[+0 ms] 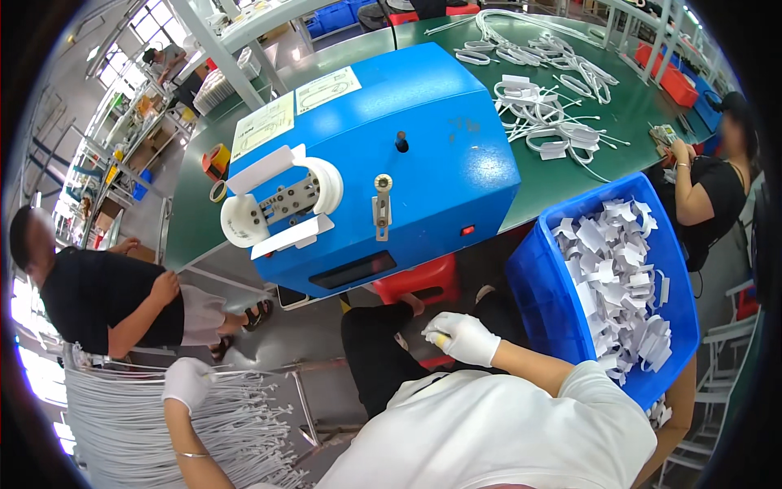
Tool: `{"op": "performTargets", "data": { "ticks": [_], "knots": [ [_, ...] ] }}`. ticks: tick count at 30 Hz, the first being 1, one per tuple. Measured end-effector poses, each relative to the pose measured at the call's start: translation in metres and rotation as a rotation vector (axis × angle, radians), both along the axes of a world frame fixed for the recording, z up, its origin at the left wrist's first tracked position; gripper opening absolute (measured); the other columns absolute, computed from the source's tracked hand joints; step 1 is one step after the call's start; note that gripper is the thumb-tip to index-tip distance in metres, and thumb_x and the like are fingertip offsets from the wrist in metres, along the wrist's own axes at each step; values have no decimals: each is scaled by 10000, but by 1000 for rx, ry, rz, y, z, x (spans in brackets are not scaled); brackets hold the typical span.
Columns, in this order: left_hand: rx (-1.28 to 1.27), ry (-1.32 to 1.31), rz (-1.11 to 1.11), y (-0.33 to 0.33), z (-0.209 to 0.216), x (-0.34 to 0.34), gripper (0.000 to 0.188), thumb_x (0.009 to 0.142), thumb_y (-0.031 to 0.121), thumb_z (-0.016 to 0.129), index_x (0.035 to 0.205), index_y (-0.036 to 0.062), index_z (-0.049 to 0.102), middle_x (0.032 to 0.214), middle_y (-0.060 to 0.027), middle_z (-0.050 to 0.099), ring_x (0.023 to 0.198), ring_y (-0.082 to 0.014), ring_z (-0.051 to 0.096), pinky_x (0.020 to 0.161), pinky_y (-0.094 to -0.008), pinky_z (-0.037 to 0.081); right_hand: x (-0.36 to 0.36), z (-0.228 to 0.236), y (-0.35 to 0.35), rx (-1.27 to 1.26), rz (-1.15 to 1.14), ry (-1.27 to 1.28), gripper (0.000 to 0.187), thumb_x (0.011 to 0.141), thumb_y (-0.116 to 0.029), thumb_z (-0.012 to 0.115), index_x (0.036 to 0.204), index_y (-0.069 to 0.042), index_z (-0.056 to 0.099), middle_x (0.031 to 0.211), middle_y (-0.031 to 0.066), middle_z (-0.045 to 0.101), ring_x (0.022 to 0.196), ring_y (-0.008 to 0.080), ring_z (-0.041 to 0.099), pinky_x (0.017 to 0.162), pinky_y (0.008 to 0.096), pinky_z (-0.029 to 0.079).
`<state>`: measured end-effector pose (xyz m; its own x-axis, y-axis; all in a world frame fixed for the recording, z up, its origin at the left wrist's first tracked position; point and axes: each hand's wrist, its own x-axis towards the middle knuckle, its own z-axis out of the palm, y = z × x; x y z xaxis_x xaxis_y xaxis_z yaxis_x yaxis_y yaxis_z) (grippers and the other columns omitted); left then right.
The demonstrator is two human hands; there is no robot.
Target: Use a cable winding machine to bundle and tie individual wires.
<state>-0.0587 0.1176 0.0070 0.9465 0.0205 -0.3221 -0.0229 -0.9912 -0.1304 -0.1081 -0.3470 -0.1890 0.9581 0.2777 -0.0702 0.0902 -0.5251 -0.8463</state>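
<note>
My left hand, in a white glove, is at the far edge of a wide layer of white cables at lower left. Its fingertips are blurred, so whether they grip a cable is unclear. My right hand, also gloved, hangs above my lap with its fingers curled together. A yellowish patch shows by its fingertips; what they hold, if anything, I cannot make out. Ahead stands a blue machine with a white two-part winding head, a small metal lever and a dark display panel.
A blue bin full of white paper scraps stands at my right. Coiled white cables lie on the green table behind the machine. Tape rolls sit left of it. One person stands at left; another works at far right. A red stool is underneath.
</note>
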Motion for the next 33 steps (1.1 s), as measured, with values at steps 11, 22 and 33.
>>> {"op": "performTargets", "data": {
  "ticks": [11,22,33],
  "knots": [
    [-1408,439,-210,-232,-122,15,148,777,89,719,877,-20,707,896,-110,684,813,-176,634,741,-282,496,-7,31,13,334,-44,-337,303,894,-183,598,1144,-12,612,1087,159,630,981,306,624,871,357,491],
    [-1641,915,28,-276,-168,-10,176,844,37,624,993,-41,676,895,-138,684,798,-208,664,774,-321,541,14,106,20,922,-245,-169,521,964,-423,498,1196,37,575,914,134,659,780,170,625,716,292,508],
    [-1399,108,-374,-246,-180,6,194,866,121,608,1026,40,684,922,-94,685,864,-156,642,789,-327,518,43,144,81,611,-10,45,205,906,-174,630,896,19,700,648,-3,570,539,47,485,498,204,377]
  ]
}}
